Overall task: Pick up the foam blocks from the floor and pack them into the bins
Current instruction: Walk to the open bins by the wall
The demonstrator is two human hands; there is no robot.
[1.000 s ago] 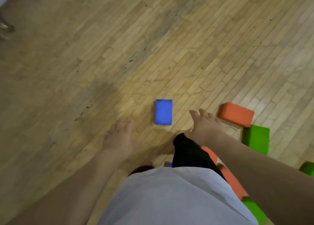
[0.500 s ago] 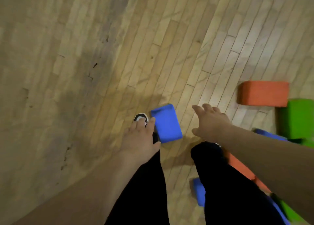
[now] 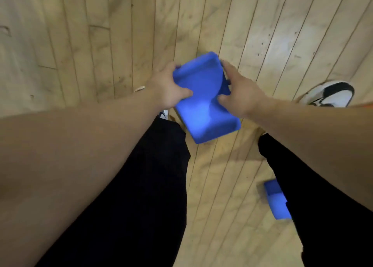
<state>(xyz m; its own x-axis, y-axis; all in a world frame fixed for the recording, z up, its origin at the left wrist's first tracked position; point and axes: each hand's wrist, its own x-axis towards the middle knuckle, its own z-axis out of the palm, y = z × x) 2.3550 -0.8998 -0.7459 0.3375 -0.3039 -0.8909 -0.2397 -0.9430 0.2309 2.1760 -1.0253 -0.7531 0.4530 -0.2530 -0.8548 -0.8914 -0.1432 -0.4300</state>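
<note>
I have both bare forearms reaching forward and down, coming in from the lower left and lower right and meeting near the middle of the view. The left hand [image 3: 167, 89] grips the blue foam block [image 3: 203, 107] along its left long edge, with the thumb laid across the top face and the fingers curled over the far side. The right hand [image 3: 240, 93] grips the opposite edge, thumb pressing the top face and fingers wrapped down the right side. The foam is pinched in at its waist where the two thumbs bear on it. The block sits tilted over the wooden floor [image 3: 80, 44], between the legs in black trousers [image 3: 141, 186]. I cannot tell whether its near end rests on the boards or is clear of them. A white and black shoe [image 3: 331, 94] stands on the floor to the right, beyond the right wrist. A second blue foam block [image 3: 275, 202] lies on the floor lower right, partly hidden behind the right leg.
</note>
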